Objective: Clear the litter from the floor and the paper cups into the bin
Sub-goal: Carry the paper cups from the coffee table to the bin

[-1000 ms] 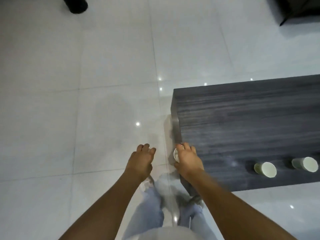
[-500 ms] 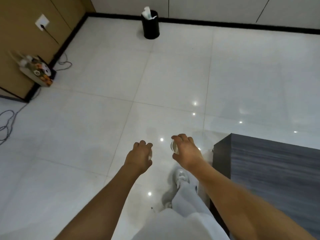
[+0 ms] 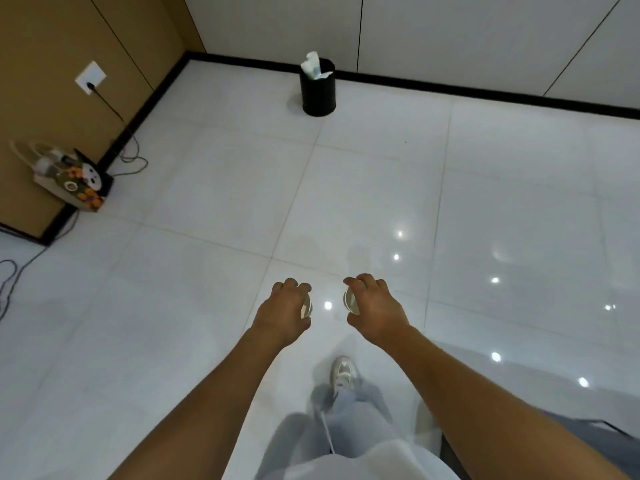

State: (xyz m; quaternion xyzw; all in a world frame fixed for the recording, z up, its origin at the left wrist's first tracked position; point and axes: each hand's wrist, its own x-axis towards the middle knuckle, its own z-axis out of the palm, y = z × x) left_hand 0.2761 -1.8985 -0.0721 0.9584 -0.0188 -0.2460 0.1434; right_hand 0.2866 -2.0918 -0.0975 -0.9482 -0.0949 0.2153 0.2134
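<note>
My left hand grips a paper cup, of which only a pale sliver shows past the fingers. My right hand holds a second paper cup, its round white rim facing left. Both hands are stretched out in front of me at about waist height, side by side above the white tiled floor. A black round bin stands far ahead by the back wall, with white crumpled paper sticking out of its top.
A patterned paper bag stands against the brown wall at the left, with cables trailing from a wall socket onto the floor. The dark table corner shows at the bottom right. My legs and a white shoe are below.
I have turned away from the dark table and its two cups and walked toward the bin. The bin has come into view and grown nearer. Both hands keep their cups.
</note>
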